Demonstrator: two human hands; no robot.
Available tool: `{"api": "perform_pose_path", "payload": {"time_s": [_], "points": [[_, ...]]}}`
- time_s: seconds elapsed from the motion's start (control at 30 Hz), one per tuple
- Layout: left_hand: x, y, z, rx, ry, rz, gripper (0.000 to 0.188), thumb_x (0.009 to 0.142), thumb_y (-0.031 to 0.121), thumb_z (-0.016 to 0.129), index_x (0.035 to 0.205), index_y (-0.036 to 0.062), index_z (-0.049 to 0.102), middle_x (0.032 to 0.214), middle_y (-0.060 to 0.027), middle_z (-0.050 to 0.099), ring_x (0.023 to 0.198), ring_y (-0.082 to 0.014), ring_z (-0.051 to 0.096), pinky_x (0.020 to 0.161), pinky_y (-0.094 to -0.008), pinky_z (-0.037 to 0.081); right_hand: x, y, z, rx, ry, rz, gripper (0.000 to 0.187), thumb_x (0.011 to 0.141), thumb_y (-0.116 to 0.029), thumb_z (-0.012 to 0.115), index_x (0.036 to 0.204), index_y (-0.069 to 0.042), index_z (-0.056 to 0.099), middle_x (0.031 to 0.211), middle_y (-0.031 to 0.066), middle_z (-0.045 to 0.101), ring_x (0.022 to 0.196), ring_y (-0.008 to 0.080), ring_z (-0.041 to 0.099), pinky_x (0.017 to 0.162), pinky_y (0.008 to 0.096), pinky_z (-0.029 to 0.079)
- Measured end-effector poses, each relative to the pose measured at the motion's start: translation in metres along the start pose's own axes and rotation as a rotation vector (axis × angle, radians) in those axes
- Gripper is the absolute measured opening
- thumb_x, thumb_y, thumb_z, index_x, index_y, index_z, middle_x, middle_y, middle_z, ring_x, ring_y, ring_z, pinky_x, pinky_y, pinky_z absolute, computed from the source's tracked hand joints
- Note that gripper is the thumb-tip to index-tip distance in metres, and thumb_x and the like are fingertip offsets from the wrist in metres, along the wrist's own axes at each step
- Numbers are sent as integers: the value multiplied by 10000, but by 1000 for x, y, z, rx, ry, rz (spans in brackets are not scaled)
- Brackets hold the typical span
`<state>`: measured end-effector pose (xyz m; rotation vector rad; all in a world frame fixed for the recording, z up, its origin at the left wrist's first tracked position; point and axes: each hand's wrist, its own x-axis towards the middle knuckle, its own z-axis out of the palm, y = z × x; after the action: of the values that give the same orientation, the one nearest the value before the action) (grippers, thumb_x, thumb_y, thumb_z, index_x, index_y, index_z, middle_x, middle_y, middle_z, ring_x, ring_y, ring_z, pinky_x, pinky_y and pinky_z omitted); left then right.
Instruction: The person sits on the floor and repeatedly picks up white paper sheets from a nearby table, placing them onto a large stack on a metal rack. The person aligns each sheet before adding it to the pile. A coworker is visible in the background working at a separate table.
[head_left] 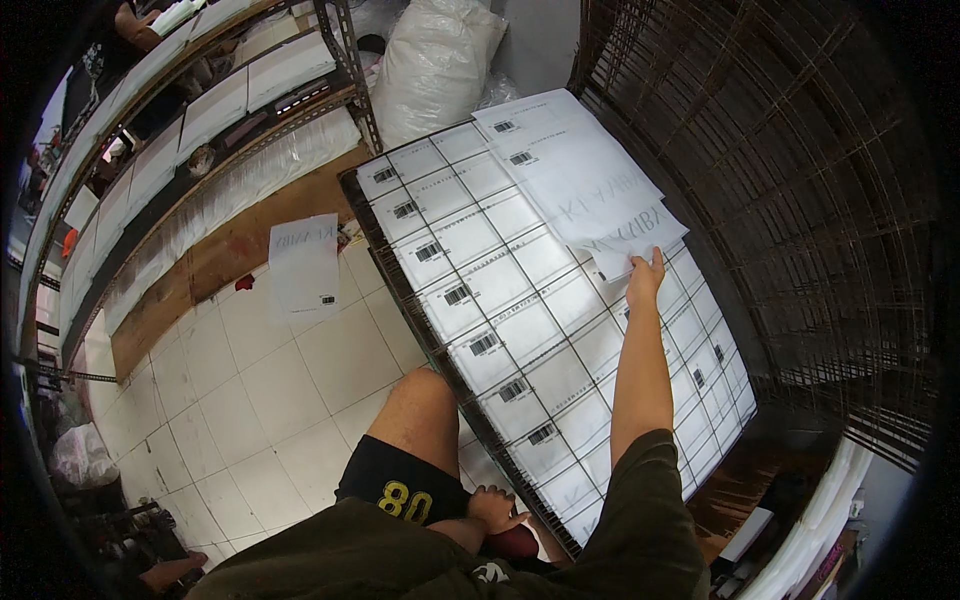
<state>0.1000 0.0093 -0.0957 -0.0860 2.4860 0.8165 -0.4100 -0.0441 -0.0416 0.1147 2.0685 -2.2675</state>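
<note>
My right hand (645, 277) pinches the near edge of a thin white printed sheet (625, 242) on the wire rack. That sheet overlaps other loose printed sheets (540, 140) along the rack's far right side. Beneath the wires of the rack (400, 283) lies a layer of similar white sheets (475, 300) with small barcodes, partly hidden by my right forearm. My left hand (492, 508) rests low by my lap, beside the rack's near left edge. Its fingers are partly spread, and nothing shows in it.
Several raised wire rack trays (780, 190) lean up on the right. One loose printed sheet (305, 265) lies on the tiled floor (300, 370) at left. Metal shelving (250, 100) with white stacks runs along the left. A stuffed white sack (435, 65) stands behind the rack.
</note>
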Motion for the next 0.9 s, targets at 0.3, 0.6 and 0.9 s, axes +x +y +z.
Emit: {"api": "perform_pose_path", "payload": {"time_s": [0.3,0.6,0.9], "points": [[-1,3,-8,-16,-32,-25,681,824,653,429,989,32,655,970,-176,650,957,-310,613,801,-451,464,19,13,1,-150,17,-90,760,717,83,542,1423,40,263,1388,210,377,1161,271,488,938,306,423],[-1,1,6,28,65,-16,662,823,663,421,973,66,664,901,-142,659,905,-287,613,769,-430,454,35,14,-8,-196,12,-98,770,729,69,552,1438,-1,258,1415,237,339,1187,272,481,929,310,431],[-3,3,4,-3,145,10,651,810,655,444,921,57,677,836,-155,661,827,-301,627,710,-450,461,-32,-16,-10,-560,144,-363,695,809,-95,680,1408,-76,328,1469,230,223,1374,332,223,1027,391,339]]}}
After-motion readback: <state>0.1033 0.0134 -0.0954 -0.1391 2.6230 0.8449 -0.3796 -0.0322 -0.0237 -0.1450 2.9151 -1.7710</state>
